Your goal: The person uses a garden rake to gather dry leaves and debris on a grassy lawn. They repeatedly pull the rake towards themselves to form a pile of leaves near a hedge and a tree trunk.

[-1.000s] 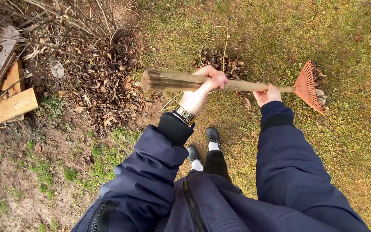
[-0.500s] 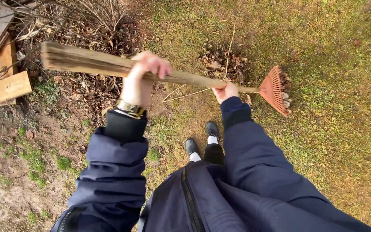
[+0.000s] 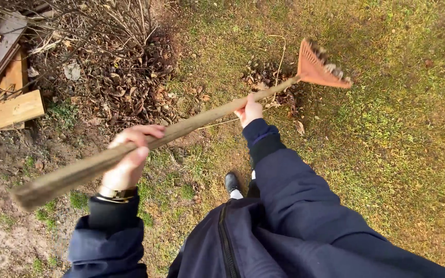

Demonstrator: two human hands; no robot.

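Note:
I hold a rake with a long wooden handle (image 3: 191, 122) and an orange fan head (image 3: 319, 67). My left hand (image 3: 130, 157) grips the handle near its upper end, with a gold watch on the wrist. My right hand (image 3: 250, 110) grips the handle further down, closer to the head. The rake head is lifted just above the grass, with a few dry leaves stuck in its tines. A small cluster of brown leaves (image 3: 269, 77) lies on the grass below the handle, left of the head.
A big pile of dry leaves (image 3: 124, 85) lies under bare twigs at upper left. Wooden planks (image 3: 6, 110) lie at the left edge. My black shoe (image 3: 232, 181) stands on patchy grass; bare soil is at lower left.
The rake head has lifted off the grass and swung upward and away. My left hand has dropped lower and the handle now slants steeply from lower left to upper right.

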